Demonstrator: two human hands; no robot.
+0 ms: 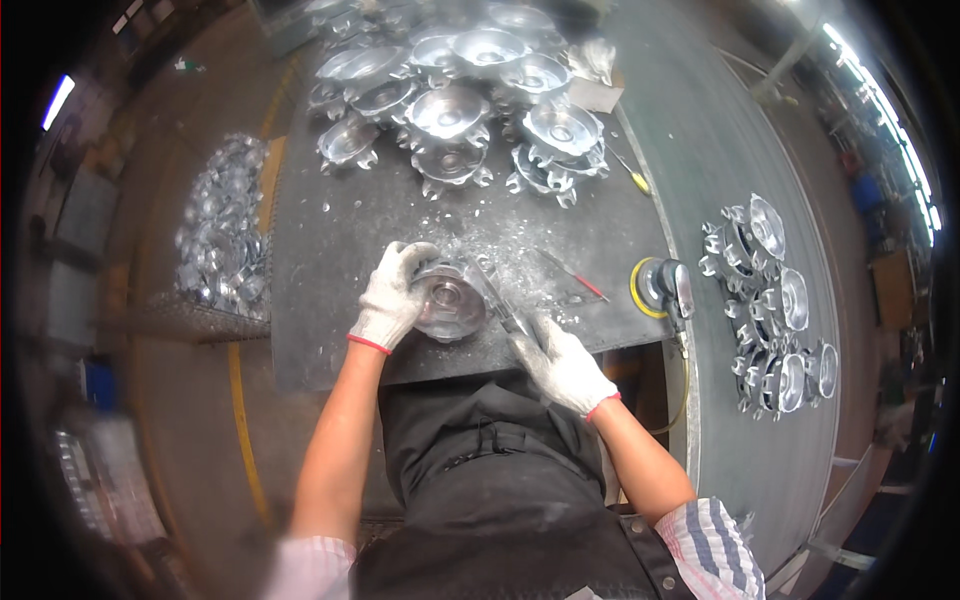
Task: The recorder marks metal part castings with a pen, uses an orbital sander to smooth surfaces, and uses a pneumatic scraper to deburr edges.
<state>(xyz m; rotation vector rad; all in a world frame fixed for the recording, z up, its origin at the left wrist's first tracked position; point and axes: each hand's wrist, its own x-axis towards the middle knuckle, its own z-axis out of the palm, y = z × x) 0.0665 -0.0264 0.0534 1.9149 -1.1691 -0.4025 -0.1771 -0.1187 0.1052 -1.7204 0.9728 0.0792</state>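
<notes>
My left hand [393, 292], in a white knit glove with a red cuff, grips the left rim of a round cast metal part [449, 302] near the front edge of the dark table [330, 250]. The part has a shiny dished middle. A long flat file [497, 300] lies against its right rim. Its rear end is in my right hand [563, 368], gloved the same way, with the fingers closed round it. Bright metal chips surround the part. To the right lies a thin tool with a red handle [588, 286].
Stacked castings [450, 110] fill the table's far side. A round sander with a yellow rim [655, 288] and hose sits at the right edge. A yellow-handled tool [640, 182] lies farther back. More castings [775, 310] stand on the conveyor belt at right; a scrap bin [225, 230] stands left.
</notes>
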